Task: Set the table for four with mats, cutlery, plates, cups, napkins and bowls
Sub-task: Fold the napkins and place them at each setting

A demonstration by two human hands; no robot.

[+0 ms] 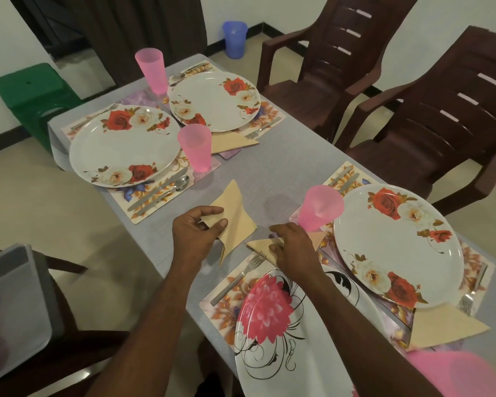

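Four floral mats lie on the grey table (287,167), each with a plate and cutlery. My left hand (196,233) pinches a beige napkin (236,216) lifted just off the table's near-left part. My right hand (291,246) presses and pinches a folded beige napkin (262,244) by the fork (241,275) of the nearest mat, next to the pink-flower plate (272,325). Pink cups (318,209) (196,147) (151,70) stand by three rose plates (398,245) (123,144) (212,100). Folded napkins (441,328) (232,141) lie at two places.
Two brown plastic chairs (430,124) (335,50) stand along the right side. A green stool (29,93) is at the far left, a blue jug (234,38) on the floor beyond. A grey tray (9,305) rests on a chair at my left. Something pink blurs the bottom right corner.
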